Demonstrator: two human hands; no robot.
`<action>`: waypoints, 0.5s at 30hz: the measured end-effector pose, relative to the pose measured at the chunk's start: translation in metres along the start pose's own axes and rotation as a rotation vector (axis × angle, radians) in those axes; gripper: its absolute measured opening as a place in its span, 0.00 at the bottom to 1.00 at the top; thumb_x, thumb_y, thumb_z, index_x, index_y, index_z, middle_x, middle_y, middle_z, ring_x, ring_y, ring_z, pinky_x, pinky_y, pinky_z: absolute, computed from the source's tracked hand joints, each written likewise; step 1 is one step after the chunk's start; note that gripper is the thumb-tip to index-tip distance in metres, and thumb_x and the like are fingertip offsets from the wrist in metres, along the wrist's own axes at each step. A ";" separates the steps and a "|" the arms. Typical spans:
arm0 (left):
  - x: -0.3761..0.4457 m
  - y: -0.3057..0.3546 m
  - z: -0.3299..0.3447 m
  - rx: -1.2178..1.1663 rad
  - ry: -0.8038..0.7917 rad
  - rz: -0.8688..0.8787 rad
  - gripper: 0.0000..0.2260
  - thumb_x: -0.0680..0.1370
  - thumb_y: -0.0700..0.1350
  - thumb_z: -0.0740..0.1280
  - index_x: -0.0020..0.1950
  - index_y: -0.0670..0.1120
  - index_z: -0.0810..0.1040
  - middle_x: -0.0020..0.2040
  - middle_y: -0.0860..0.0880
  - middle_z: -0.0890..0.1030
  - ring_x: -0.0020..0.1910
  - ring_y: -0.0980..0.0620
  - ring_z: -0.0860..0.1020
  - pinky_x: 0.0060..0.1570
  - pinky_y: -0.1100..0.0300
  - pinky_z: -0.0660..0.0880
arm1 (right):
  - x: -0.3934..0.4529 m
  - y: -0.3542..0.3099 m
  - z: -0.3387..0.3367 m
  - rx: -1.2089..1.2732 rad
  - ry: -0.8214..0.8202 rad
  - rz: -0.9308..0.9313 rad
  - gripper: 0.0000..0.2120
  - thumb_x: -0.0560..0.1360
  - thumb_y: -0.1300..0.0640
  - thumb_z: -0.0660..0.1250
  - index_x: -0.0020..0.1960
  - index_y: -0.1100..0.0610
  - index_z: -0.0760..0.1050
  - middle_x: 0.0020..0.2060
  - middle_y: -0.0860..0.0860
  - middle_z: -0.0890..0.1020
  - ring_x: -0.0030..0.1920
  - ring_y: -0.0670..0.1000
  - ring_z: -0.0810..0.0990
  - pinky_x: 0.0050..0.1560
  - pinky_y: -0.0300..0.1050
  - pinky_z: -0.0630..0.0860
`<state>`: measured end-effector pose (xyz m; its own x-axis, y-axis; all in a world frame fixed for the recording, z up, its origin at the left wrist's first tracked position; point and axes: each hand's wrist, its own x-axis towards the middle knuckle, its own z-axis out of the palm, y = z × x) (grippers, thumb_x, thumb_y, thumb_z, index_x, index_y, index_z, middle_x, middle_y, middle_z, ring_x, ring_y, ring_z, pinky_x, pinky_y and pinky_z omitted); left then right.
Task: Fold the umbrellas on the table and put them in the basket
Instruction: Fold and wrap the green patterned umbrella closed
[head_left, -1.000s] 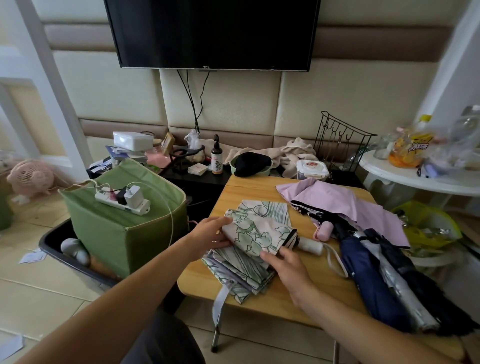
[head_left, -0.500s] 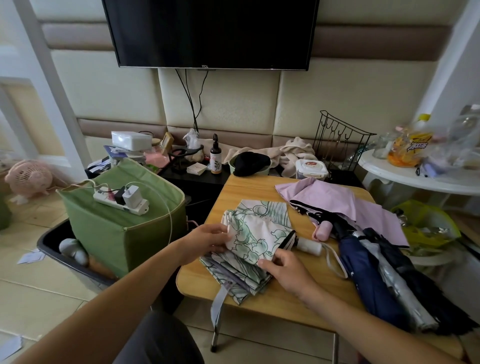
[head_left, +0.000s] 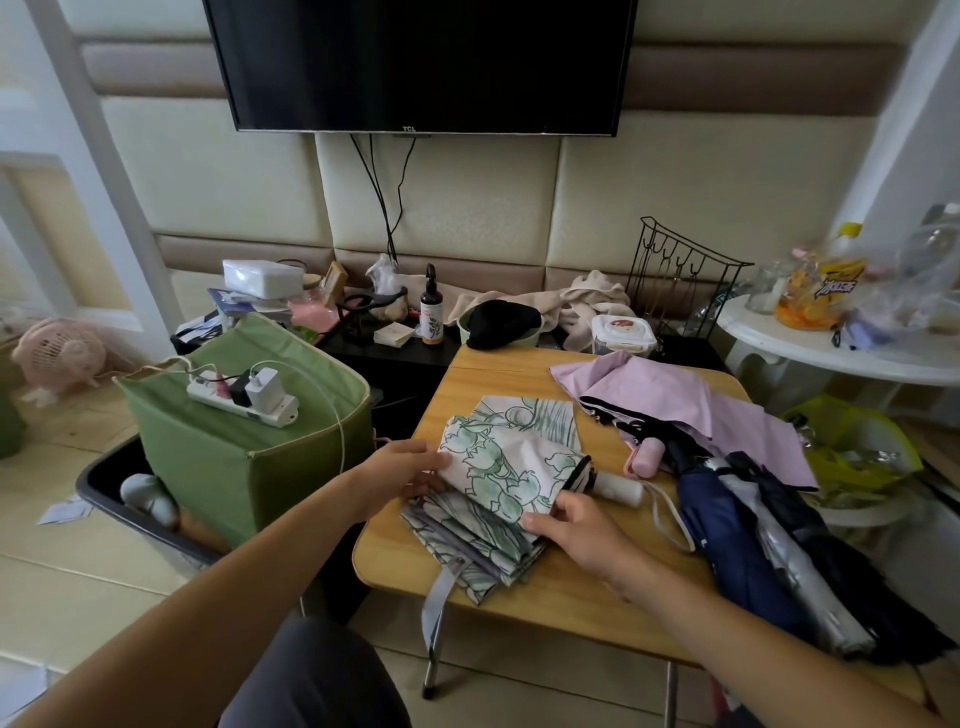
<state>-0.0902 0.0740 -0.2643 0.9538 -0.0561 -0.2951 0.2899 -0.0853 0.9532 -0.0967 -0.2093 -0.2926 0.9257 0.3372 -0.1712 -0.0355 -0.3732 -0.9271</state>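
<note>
A white umbrella with a green leaf print (head_left: 511, 470) lies half folded on the wooden table (head_left: 566, 587), its white handle (head_left: 618, 487) pointing right. My left hand (head_left: 402, 473) holds the left edge of its cloth. My right hand (head_left: 574, 530) pinches a cloth panel at the near side. To the right lie a pink umbrella (head_left: 670, 400), a navy umbrella (head_left: 737, 540) and a black one (head_left: 841, 577), all loose. The green fabric basket (head_left: 234, 462) stands on the floor to the left of the table.
A white power strip with chargers (head_left: 244, 400) lies across the basket's top. A dark tray (head_left: 119, 499) sits under the basket. A cluttered low black shelf (head_left: 395, 348) runs behind the table. A white round side table (head_left: 831, 348) stands at the right.
Both hands have shifted along the printed umbrella's cloth, folding a panel over toward the handle; the bundle looks a little tighter. The other umbrellas have not moved.
</note>
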 end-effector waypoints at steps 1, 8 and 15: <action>0.001 0.001 0.000 -0.027 0.024 -0.002 0.06 0.79 0.46 0.72 0.46 0.46 0.78 0.46 0.47 0.84 0.44 0.52 0.82 0.48 0.60 0.76 | 0.000 -0.001 -0.001 -0.002 -0.012 -0.002 0.13 0.75 0.48 0.76 0.55 0.54 0.83 0.51 0.51 0.87 0.56 0.54 0.84 0.65 0.57 0.78; 0.004 -0.004 0.002 -0.043 0.062 -0.015 0.09 0.79 0.47 0.72 0.48 0.41 0.82 0.46 0.45 0.84 0.45 0.50 0.83 0.46 0.62 0.78 | 0.002 -0.002 -0.005 -0.003 -0.062 -0.023 0.19 0.72 0.48 0.78 0.56 0.59 0.82 0.53 0.56 0.87 0.58 0.59 0.83 0.65 0.57 0.77; 0.004 0.002 0.000 0.332 0.086 0.067 0.10 0.76 0.46 0.76 0.40 0.41 0.84 0.37 0.49 0.81 0.40 0.52 0.77 0.44 0.58 0.73 | 0.004 -0.001 -0.006 0.048 -0.076 -0.033 0.12 0.76 0.56 0.76 0.57 0.59 0.82 0.53 0.53 0.87 0.57 0.54 0.84 0.59 0.44 0.79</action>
<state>-0.0855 0.0732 -0.2632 0.9772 0.0107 -0.2122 0.1984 -0.4040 0.8930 -0.0902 -0.2129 -0.2906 0.8954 0.4141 -0.1637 -0.0255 -0.3194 -0.9473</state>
